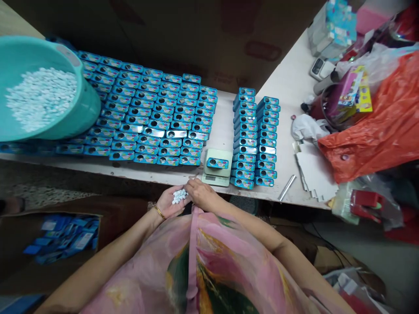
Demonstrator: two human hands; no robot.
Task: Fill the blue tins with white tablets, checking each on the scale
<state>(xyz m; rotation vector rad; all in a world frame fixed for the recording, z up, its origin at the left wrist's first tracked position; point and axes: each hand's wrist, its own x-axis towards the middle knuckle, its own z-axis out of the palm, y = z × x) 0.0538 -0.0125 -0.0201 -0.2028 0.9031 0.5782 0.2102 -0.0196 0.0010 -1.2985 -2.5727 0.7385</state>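
My left hand (166,203) is cupped palm up just off the table's front edge, with a small heap of white candies (180,196) in it. Over its fingertips lies my right hand (202,192), fingers curled and pressed together; whatever they may hold is hidden. Straight ahead, a small blue tin (218,163) with a dark round opening rests on a pale scale (217,179). To the left, many similar tins (146,121) stand in packed rows. Two more columns of tins (245,131) are right of the scale, some showing white at their openings.
A turquoise basin (88,111) full of white candies stands at the table's left. On the right are a metal tube (287,188), white cards (316,168) and an orange bag (376,122). Below left, an open carton (114,222) holds blue packs. Cardboard (183,39) walls the back.
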